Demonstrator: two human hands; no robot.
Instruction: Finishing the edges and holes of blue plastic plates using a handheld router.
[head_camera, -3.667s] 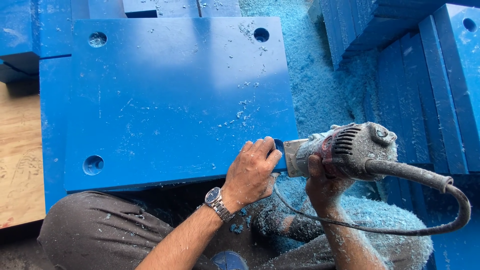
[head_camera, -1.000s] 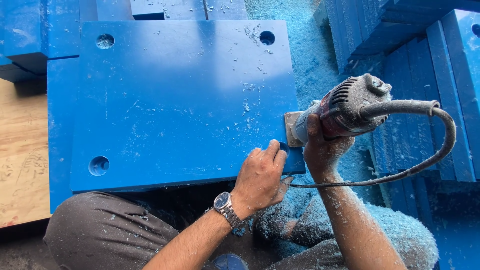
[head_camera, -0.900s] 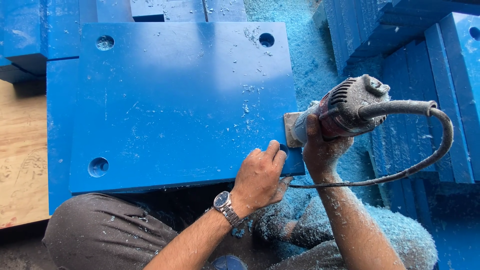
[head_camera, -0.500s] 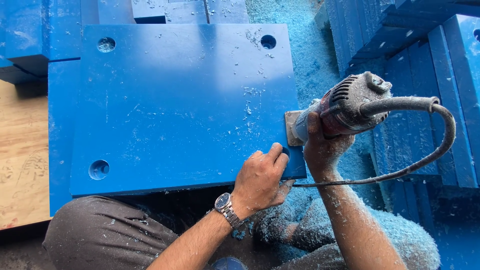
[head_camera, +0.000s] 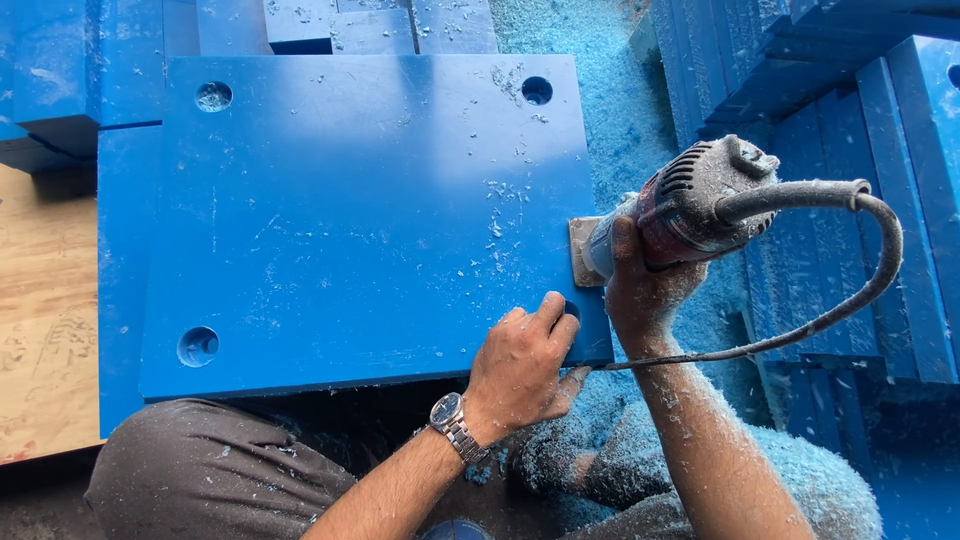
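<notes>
Right hand (head_camera: 640, 290) is wrapped tight around the body of a dust-caked power trimmer (head_camera: 690, 205), gripping from below, fingers closed on the casing. Tool's square base plate (head_camera: 583, 252) sits against the right edge of the big blue panel (head_camera: 360, 210), roughly two thirds down that edge. Its cable (head_camera: 850, 270) loops out from the rear, curves right and comes back under the right forearm.

Left hand (head_camera: 520, 365) presses flat-ish on the panel's near right corner, fingers curled together on the surface and covering a hole there, thumb hanging over the front edge. It holds nothing, just bears down. Metal wristwatch (head_camera: 455, 425) on that wrist.

Panel lies flat on a stack of similar blue slabs, holes visible at three other corners (head_camera: 214, 96), chips scattered across the right half. Blue shavings (head_camera: 620, 110) are piled thick just beyond the right edge and over the person's lap. More blue slabs (head_camera: 880, 200) stand on edge at far right. Bare plywood worktop (head_camera: 45, 320) shows at left.
</notes>
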